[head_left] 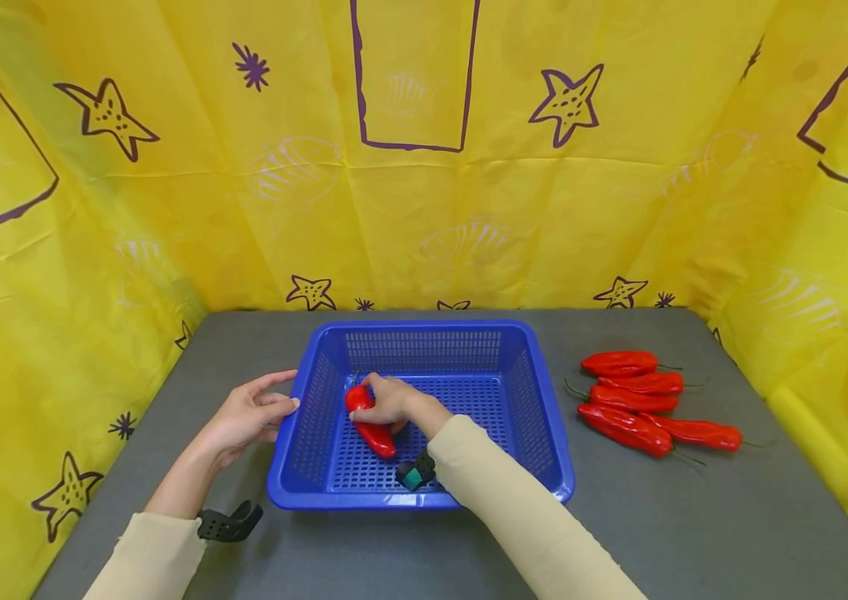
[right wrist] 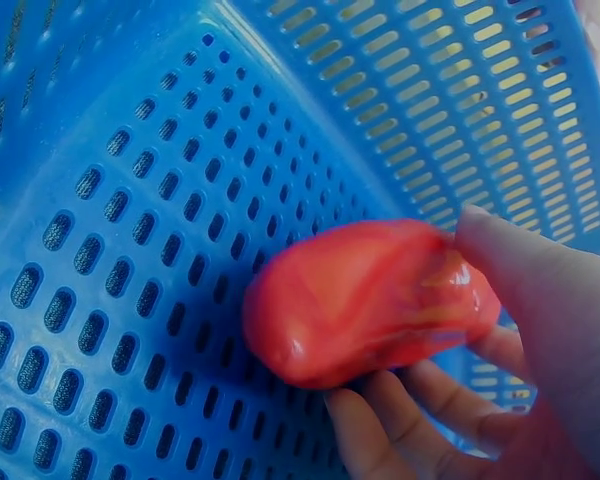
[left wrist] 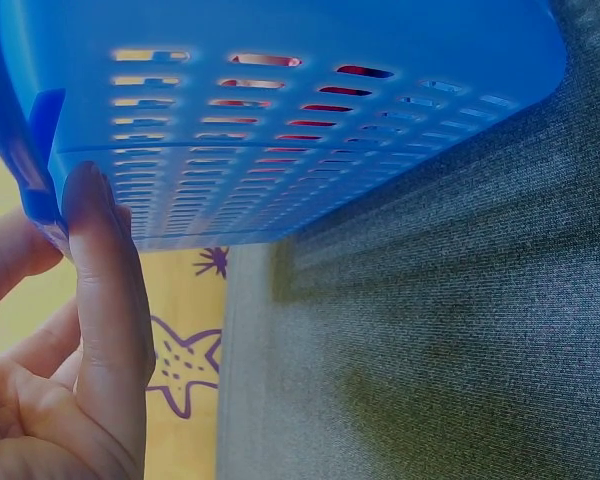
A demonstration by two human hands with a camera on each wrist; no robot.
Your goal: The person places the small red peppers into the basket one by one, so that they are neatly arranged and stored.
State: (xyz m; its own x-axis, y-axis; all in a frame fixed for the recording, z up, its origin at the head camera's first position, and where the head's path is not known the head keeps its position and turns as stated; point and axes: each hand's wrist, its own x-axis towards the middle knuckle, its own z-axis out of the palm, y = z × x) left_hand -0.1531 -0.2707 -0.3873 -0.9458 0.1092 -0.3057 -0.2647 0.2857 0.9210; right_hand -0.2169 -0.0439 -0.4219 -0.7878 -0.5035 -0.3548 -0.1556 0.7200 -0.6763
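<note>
A blue plastic basket [head_left: 424,500] with slotted walls stands on the grey table. Inside it, toward the left, my right hand [head_left: 394,400] grips a red chili pepper [head_left: 375,437] between thumb and fingers. The right wrist view shows the glossy pepper [right wrist: 350,310] close to the perforated floor; whether it touches the floor I cannot tell. At the basket's left side, my left hand [head_left: 247,417] holds the rim, with a digit [left wrist: 95,220] against the outer wall in the left wrist view.
Several red peppers [head_left: 626,429] with green stems lie in a loose group on the table [head_left: 469,554], right of the basket. A yellow cloth [head_left: 409,217] with starfish drawings hangs behind and at both sides.
</note>
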